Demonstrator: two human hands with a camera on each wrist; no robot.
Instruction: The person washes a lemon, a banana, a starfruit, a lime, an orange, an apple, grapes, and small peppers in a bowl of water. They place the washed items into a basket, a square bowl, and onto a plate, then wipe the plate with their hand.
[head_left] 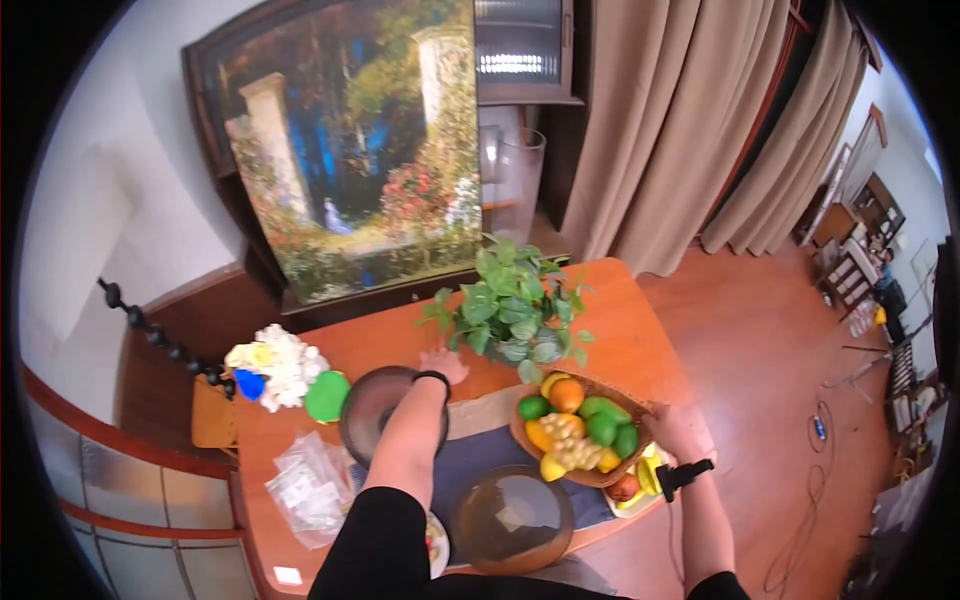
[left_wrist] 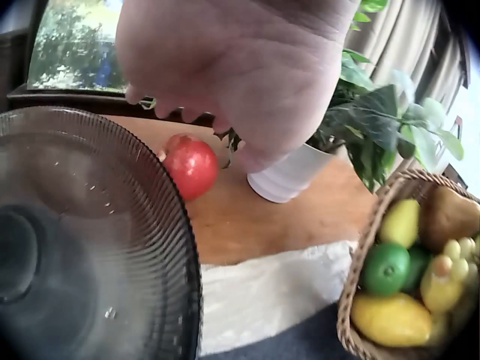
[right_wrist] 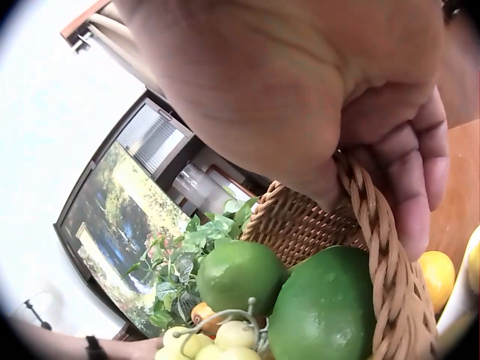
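Note:
My right hand (head_left: 683, 432) grips the rim of a wicker fruit basket (right_wrist: 379, 262), thumb inside and fingers over the outer side. Green mangoes (right_wrist: 322, 304), pale grapes (head_left: 570, 445), an orange (head_left: 566, 394) and yellow fruit fill the basket. Beyond the dark ribbed glass bowl (left_wrist: 169, 225), my left hand (head_left: 443, 366) reaches out with its fingers extended, beside the potted plant (head_left: 515, 310). Below that hand, in the left wrist view, a red pomegranate (left_wrist: 190, 166) sits on the wooden table near the white pot (left_wrist: 289, 176). Nothing shows in the left palm.
A brown glass bowl (head_left: 513, 520) stands at the table's near edge, by a dark runner (head_left: 465, 460). White flowers (head_left: 283, 365), a green round thing (head_left: 327, 396) and plastic bags (head_left: 310, 490) lie left. A tray with fruit (head_left: 635, 500) sits under the right forearm.

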